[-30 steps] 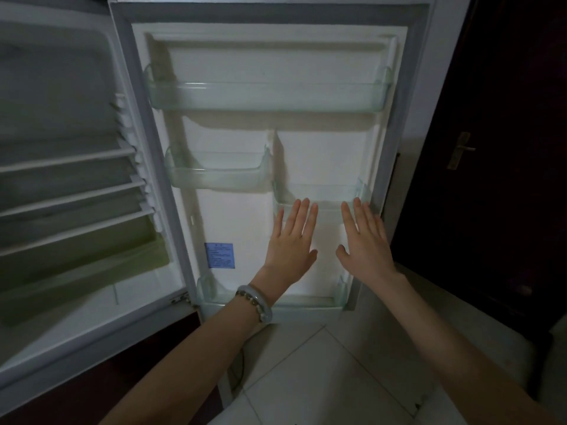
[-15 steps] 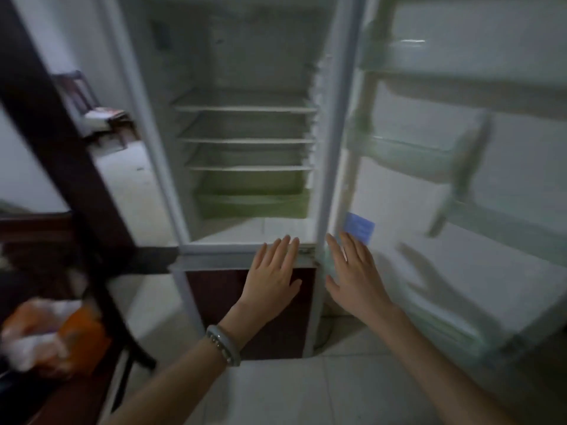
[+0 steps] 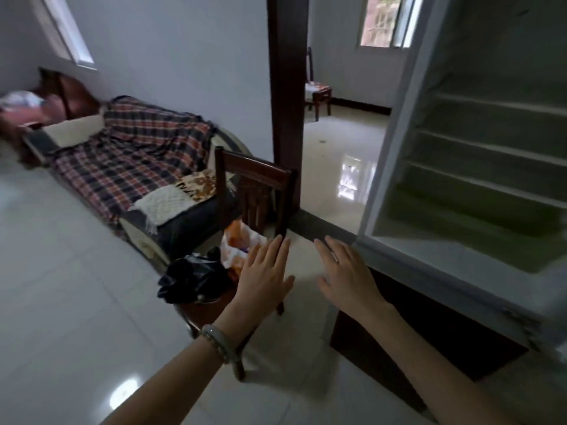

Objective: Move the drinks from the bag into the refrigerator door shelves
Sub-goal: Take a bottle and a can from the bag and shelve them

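Observation:
A white and orange plastic bag (image 3: 237, 245) sits on the seat of a dark wooden chair (image 3: 256, 179), with a black plastic bag (image 3: 191, 279) beside it on the left. No drinks show from here. My left hand (image 3: 264, 273) hovers flat and open just right of the orange bag, empty, a bracelet on its wrist. My right hand (image 3: 348, 271) is also open and empty, held over the floor in front of the refrigerator (image 3: 478, 167). The refrigerator stands open at the right with bare shelves; its door is out of view.
A low bed with a plaid blanket (image 3: 135, 161) lies behind the chair at the left. A dark wooden post (image 3: 287, 102) rises behind the chair. Beyond it, a second chair (image 3: 317, 93) stands in another room. The floor is glossy white tile.
My view has swung left from the refrigerator door past its interior to the chair and bags. Both hands stayed open and empty, now near the orange bag.

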The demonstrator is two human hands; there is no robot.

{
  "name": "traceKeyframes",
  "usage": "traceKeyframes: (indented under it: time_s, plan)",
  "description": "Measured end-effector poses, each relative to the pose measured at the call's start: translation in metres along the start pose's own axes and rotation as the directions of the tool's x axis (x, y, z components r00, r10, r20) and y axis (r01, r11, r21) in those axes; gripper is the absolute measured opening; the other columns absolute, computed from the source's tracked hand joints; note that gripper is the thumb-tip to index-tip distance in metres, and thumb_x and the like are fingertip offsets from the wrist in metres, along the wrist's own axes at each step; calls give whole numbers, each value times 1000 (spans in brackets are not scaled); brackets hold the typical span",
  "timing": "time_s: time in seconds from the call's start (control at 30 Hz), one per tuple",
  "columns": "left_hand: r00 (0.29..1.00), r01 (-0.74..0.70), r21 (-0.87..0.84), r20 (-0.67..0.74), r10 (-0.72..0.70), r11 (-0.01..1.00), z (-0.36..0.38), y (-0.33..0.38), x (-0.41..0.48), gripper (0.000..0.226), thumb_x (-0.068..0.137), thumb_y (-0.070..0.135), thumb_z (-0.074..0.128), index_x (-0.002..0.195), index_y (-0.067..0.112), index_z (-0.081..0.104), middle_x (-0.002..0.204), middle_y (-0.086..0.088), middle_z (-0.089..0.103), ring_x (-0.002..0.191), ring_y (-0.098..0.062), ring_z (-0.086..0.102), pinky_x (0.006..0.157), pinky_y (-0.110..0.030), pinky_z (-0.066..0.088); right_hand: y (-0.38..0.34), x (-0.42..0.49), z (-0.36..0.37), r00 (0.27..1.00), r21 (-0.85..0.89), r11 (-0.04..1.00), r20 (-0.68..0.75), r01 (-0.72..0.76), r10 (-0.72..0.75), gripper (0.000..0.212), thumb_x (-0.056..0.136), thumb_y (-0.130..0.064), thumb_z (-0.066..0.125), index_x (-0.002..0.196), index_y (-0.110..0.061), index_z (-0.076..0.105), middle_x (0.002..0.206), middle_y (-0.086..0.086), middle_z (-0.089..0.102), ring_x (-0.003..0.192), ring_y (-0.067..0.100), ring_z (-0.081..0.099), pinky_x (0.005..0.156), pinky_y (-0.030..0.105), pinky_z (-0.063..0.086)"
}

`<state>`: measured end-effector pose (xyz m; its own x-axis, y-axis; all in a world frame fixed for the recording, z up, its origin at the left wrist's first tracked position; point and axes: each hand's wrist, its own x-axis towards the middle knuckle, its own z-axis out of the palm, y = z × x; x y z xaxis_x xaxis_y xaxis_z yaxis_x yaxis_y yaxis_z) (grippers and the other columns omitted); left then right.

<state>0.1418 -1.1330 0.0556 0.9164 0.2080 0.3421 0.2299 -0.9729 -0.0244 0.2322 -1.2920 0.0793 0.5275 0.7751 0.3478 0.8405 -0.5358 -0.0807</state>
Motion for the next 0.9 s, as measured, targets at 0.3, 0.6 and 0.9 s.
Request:
traceKeyframes:
  time_s: [0.3, 0.6, 0.9]
  plan:
    - [992, 127, 101, -3, -128, 987, 23, -128, -5, 74, 67, 42, 79, 126, 4, 56, 125, -13, 62, 114, -28, 60, 95, -45, 45, -67, 107, 75, 996, 39, 997, 56, 65, -67, 70, 77, -24, 69, 137, -9, 37, 135, 19, 47, 125, 33, 43, 101, 42, 37]
    - [959, 234, 100, 137, -247, 967, 80, -211, 14, 71, 88, 47, 52, 144, 7, 34, 147, -14, 39, 137, -29, 34, 114, -44, 17, -76, 183, 136, 989, 109, 991, 121, 77, -90, 63, 80, -20, 66, 136, -9, 38, 133, 15, 47, 124, 29, 42, 103, 37, 34]
    - [958, 235, 73, 150, -243, 969, 153, -272, 94, 70, 71, 40, 76, 128, 5, 55, 127, -12, 60, 118, -26, 57, 103, -45, 38, -51, 288, 231, 961, 167, 981, 239, 102, -141, 64, 78, -18, 65, 135, -6, 40, 129, 16, 51, 120, 31, 46, 101, 40, 36]
